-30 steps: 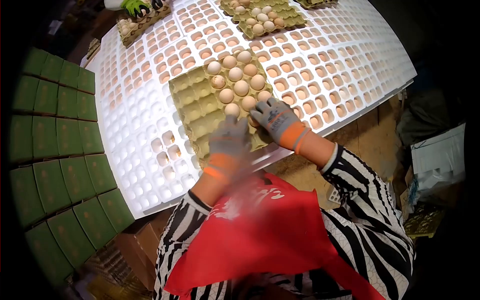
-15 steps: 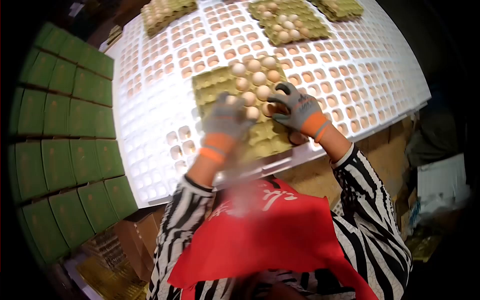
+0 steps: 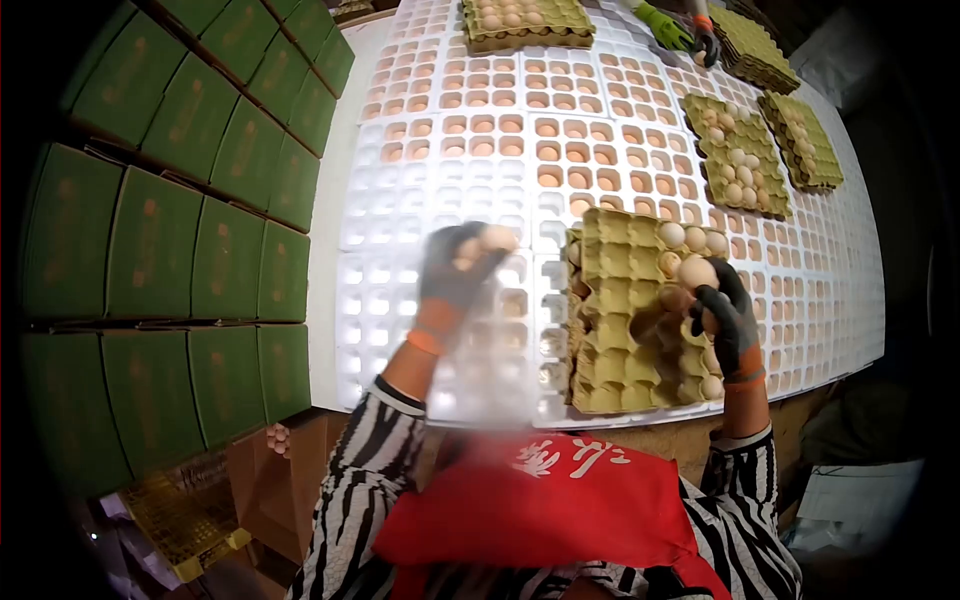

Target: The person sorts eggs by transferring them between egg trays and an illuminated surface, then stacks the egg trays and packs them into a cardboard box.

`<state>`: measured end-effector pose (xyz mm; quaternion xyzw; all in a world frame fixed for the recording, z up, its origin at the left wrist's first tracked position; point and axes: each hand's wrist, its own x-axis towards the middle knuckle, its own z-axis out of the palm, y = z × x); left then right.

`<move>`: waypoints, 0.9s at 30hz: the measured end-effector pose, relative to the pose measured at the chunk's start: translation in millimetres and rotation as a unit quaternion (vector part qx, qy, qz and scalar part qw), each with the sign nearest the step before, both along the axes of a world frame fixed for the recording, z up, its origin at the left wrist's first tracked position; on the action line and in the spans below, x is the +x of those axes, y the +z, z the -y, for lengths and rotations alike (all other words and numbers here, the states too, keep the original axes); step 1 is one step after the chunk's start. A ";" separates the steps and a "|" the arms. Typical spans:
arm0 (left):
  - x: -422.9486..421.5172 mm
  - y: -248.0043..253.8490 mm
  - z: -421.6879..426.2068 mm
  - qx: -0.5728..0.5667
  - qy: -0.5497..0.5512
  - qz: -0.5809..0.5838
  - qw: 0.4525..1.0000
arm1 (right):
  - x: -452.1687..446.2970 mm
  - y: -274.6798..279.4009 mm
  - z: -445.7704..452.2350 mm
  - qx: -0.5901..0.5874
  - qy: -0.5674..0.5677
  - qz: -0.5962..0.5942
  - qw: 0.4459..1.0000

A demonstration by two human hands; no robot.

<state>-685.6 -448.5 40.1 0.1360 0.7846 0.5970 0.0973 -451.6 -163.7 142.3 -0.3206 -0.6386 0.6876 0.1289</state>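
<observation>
My left hand, in a grey and orange glove and smeared by motion, hovers over the white foam tray with eggs in its fingers. Over the right part of the olive pulp egg tray, my gloved right hand grips a pale egg at its fingertips; a second egg seems to be held below it. Several eggs sit in the pulp tray's far right cups, and one egg in its near right corner. This tray's left cups hold nothing. It rests on other trays.
Green boxes are stacked along the left. Foam cells with eggs spread across the table. More pulp trays with eggs stand at right and back. Another person's gloved hands show at the far edge. A cardboard box stands below left.
My left hand has left the pulp tray for the foam tray at left, carrying eggs. Fewer eggs lie in the pulp tray. My right hand has lifted an egg. The view has turned left.
</observation>
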 end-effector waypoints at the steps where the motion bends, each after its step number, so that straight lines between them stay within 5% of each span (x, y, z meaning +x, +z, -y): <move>1: -40.1 -17.4 34.3 -0.057 0.017 -0.084 0.995 | -28.7 -3.1 16.4 0.010 0.048 0.022 0.999; 3: -103.0 -32.2 82.2 -0.138 0.060 -0.175 0.973 | -93.9 -14.6 56.1 0.063 0.136 0.055 0.987; 4: -125.1 -34.3 93.4 -0.161 0.086 -0.182 0.966 | -129.2 -38.8 69.4 0.303 0.195 -0.020 0.933; 10: -223.5 -52.2 84.2 -0.369 0.063 -0.228 0.899 | -315.9 -87.8 150.4 0.470 0.187 0.061 0.861; 13: -236.8 -48.9 79.1 -0.505 -0.036 -0.212 0.836 | -363.5 -110.6 165.3 0.526 0.183 0.157 0.816; 15: -247.6 -59.9 90.9 -0.442 -0.011 -0.251 0.861 | -374.5 -136.5 164.9 0.529 0.202 0.189 0.803; 18: -265.2 -73.7 111.2 -0.379 -0.028 -0.258 0.888 | -364.2 -144.7 146.2 0.368 0.119 0.038 0.921; 19: -268.3 -80.1 116.4 -0.376 -0.044 -0.258 0.889 | -358.7 -135.6 142.8 0.138 0.081 0.109 0.981; 21: -270.4 -76.7 115.9 -0.387 -0.063 -0.250 0.885 | -351.0 -150.2 123.2 -0.001 0.075 0.055 0.996; 22: -271.0 -68.7 115.3 -0.270 -0.036 -0.164 0.948 | -346.3 -151.2 117.8 -0.060 0.065 0.030 0.996; 24: -272.2 -59.0 115.5 -0.024 0.022 0.017 0.999 | -343.1 -150.9 108.8 -0.056 0.004 -0.028 0.998; 27: -270.5 -68.3 114.8 0.154 0.021 0.026 0.988 | -350.7 -165.4 115.3 0.044 -0.058 -0.145 0.987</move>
